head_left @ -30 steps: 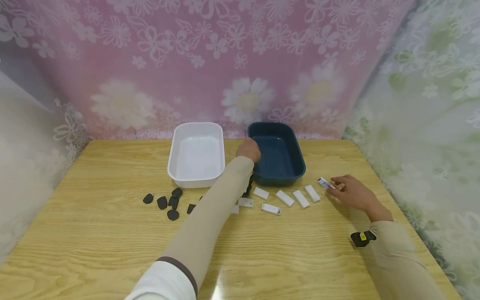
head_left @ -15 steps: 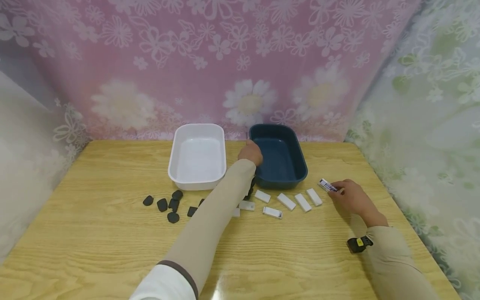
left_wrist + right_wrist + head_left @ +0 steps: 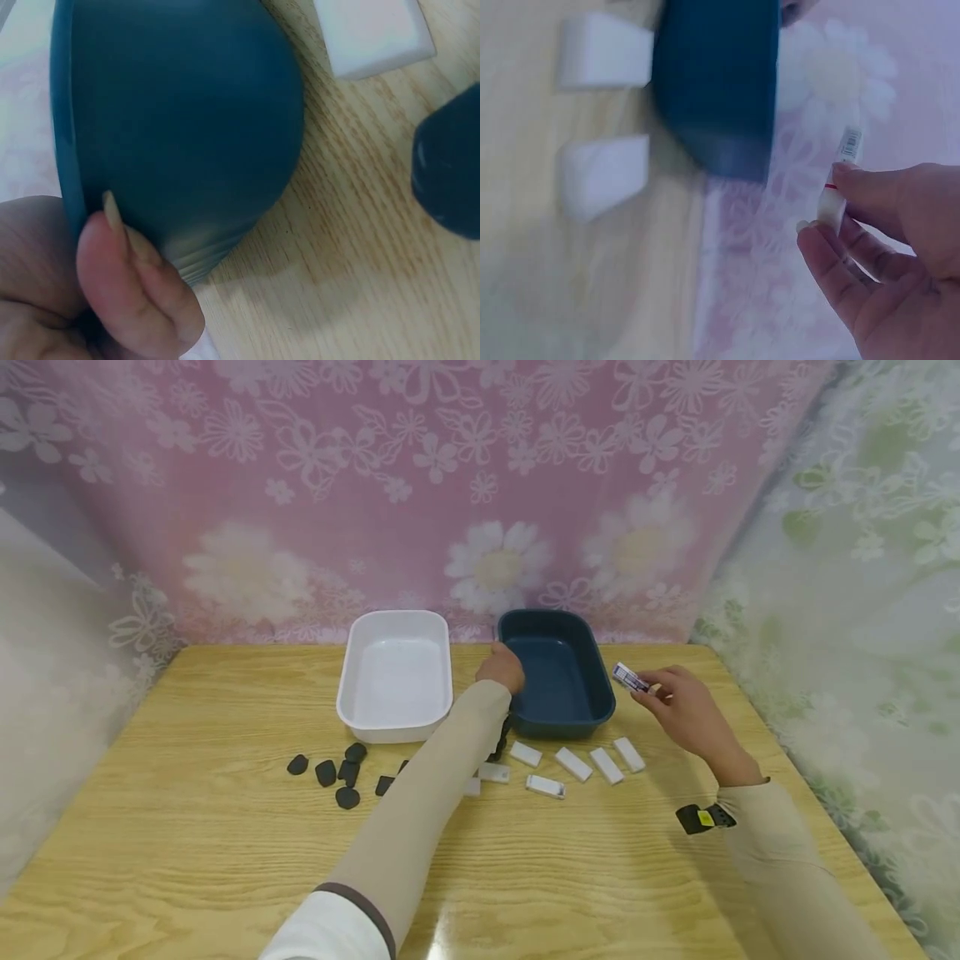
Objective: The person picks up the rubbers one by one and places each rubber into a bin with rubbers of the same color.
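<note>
My left hand (image 3: pixel 501 668) grips the left rim of the dark blue plastic tub (image 3: pixel 558 727). In the left wrist view, its fingertips (image 3: pixel 112 277) lie against the tub's outer wall. Just right of the tub, my right hand (image 3: pixel 686 706) pinches a small white eraser (image 3: pixel 630 677) with a printed sleeve, held above the table. The right wrist view shows a barcode and a red line on this eraser (image 3: pixel 847 154), between thumb and fingers. Several white blocks (image 3: pixel 573 764) lie on the table in front of the tub.
A white tub (image 3: pixel 393 731) stands to the left of the blue one. Several black, flat, pebble-like pieces (image 3: pixel 326 772) lie in front of it, some hidden behind the left sleeve (image 3: pixel 427 810). A flowered cloth (image 3: pixel 315 552) hangs behind the table (image 3: pixel 187 827).
My right hand has lifted the eraser and carried it up and left, toward the blue tub's right side. My left hand stays at the tub's rim.
</note>
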`<state>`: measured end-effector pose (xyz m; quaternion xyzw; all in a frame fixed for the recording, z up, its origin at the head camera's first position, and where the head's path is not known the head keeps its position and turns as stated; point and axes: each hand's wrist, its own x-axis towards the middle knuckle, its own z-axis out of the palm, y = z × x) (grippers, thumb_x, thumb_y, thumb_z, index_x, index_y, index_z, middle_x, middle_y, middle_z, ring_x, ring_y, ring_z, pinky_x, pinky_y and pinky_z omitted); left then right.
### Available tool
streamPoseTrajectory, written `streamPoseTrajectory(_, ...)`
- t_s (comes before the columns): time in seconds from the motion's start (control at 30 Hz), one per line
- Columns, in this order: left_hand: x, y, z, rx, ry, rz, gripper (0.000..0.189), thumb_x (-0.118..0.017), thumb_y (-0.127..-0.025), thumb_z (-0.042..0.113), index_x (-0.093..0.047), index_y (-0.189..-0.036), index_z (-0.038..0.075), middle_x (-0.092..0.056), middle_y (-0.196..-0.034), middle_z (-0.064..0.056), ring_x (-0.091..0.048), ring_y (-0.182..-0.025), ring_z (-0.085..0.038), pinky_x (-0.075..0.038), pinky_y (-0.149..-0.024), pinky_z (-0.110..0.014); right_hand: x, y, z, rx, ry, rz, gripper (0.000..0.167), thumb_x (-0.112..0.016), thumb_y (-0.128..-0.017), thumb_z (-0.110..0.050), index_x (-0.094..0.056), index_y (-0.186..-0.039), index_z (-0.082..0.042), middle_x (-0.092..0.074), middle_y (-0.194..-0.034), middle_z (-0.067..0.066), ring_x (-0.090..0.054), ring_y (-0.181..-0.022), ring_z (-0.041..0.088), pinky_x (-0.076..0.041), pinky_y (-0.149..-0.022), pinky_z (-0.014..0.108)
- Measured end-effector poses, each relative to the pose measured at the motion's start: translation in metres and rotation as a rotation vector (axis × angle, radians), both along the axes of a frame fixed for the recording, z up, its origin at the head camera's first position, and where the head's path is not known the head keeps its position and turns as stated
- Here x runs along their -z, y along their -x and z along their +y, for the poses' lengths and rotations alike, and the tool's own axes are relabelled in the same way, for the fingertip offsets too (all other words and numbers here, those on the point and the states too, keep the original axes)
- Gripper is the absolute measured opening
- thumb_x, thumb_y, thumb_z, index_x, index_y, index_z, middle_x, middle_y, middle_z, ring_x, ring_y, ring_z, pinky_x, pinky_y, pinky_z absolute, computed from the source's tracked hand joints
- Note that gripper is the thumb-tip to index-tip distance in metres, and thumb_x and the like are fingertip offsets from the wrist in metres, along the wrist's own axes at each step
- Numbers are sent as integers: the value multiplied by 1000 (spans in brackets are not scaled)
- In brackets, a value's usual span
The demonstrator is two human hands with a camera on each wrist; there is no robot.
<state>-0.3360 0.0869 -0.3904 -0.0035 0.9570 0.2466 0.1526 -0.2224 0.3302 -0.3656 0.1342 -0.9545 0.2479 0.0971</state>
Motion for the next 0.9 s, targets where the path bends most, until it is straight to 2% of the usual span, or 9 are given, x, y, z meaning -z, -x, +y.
streamPoseTrajectory(0.2,-4,-1,0,-16,-2,11,61,-56,-95,19,-23,-141,-3,-66,-82,-12,-58,-65,-21,-40,-52,-30,-8,21,-28,-156,-48,-80,31,-62,-94,-11,-61,-120,6,-55,-105,18,-52,-79,25,-44,-66,39)
streamPoseTrajectory(0.37,-2,-1,0,-14,6,17,60,-55,-95,19,-23,-141,-3,-67,-87,-13,-64,-76,-24,-46,-58,-32,-3,35,-43,-268,-119,-150,29,-64,-92,-10,-64,-117,4,-57,-100,13,-49,-76,19,-42,-65,36)
streamPoseTrajectory(0.6,3,-2,2,-34,20,33,55,-59,-92,22,-30,-133,0,-68,-96,-13,-66,-86,-25,-52,-70,-35,6,52,-60,-394,-193,-285,24,-66,-89,-6,-68,-111,3,-63,-104,14,-59,-86,24,-49,-72,39)
streamPoseTrajectory(0.77,0,-3,3,-55,36,39,55,-62,-91,22,-32,-132,0,-68,-95,-13,-66,-85,-24,-53,-68,-34,11,64,-73,-477,-206,-363,20,-67,-87,-1,-71,-106,1,-67,-105,15,-64,-92,29,-52,-77,41)
streamPoseTrajectory(0.9,-1,-4,4,-60,42,41,57,-62,-91,22,-31,-133,0,-68,-90,-11,-67,-80,-24,-53,-66,-33,14,70,-82,-492,-207,-431,20,-66,-86,2,-72,-105,-1,-68,-103,11,-64,-92,27,-52,-77,38)
